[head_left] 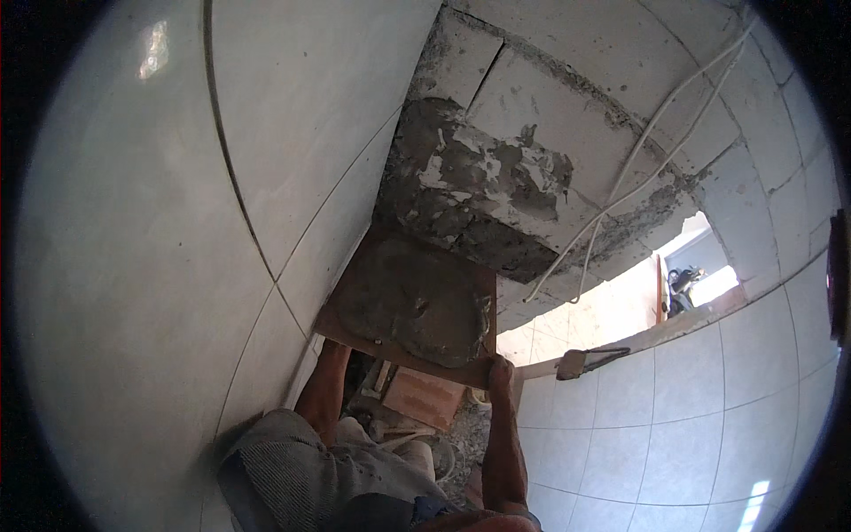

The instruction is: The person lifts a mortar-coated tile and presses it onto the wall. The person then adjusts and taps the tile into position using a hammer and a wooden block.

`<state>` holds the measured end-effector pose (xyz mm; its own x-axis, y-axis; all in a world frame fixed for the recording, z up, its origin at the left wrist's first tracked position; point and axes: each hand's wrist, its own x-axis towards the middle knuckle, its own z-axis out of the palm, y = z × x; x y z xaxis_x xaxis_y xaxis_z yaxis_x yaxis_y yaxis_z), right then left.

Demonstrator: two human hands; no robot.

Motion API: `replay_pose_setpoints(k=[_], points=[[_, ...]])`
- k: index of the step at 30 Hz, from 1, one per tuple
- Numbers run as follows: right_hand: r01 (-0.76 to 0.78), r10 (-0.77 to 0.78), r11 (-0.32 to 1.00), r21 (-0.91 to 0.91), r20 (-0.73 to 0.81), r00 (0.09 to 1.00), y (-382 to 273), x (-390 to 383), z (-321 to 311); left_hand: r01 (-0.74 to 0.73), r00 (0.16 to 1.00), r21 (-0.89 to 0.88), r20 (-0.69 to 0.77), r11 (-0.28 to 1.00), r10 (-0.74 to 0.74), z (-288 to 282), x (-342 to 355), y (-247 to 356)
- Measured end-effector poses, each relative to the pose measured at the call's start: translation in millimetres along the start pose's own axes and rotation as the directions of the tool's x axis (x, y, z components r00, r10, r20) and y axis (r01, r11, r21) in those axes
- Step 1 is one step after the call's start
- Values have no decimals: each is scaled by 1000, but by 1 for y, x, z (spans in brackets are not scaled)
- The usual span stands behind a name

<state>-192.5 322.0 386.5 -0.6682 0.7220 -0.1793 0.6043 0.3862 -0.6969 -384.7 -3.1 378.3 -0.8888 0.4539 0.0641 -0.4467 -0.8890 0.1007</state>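
Head view: shows flat brown rectangular panel point(474, 373) spread with grey mortar point(408, 301), between right hand point(501, 371), clamped on near right corner, and left hand point(333, 352), mostly hidden beneath; cannot tell left grip.

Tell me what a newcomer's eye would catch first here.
Probably the flat brown panel spread with grey mortar near the centre, its near right corner held by the bare right hand. Beyond it, a rough dark mortar patch marks the pale block wall; to the right, a bright wall opening glows.
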Motion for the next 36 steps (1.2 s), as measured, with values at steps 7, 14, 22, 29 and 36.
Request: replay_pose_setpoints(k=[7, 14, 22, 29, 36], points=[[249, -249, 968, -15, -22, 968, -24, -10, 5, -26, 1000, 22, -8, 999, 27, 1, 2, 6], [33, -33, 998, 62, 0, 999, -14, -2, 7, -43, 999, 42, -8, 998, 44, 4, 13, 4], [84, -86, 995, -43, -46, 995, 51, 50, 8, -77, 997, 97, 10, 992, 76, 28, 31, -6], [85, -203, 894, 439, 230, 952, -53, 13, -26, -179, 983, 176, -6, 968, 183, 41, 26, 13], [-212, -69, 527, 823, 290, 955, -74, 12, -58, -223, 974, 221, 23, 949, 223, 69, 40, -10]])
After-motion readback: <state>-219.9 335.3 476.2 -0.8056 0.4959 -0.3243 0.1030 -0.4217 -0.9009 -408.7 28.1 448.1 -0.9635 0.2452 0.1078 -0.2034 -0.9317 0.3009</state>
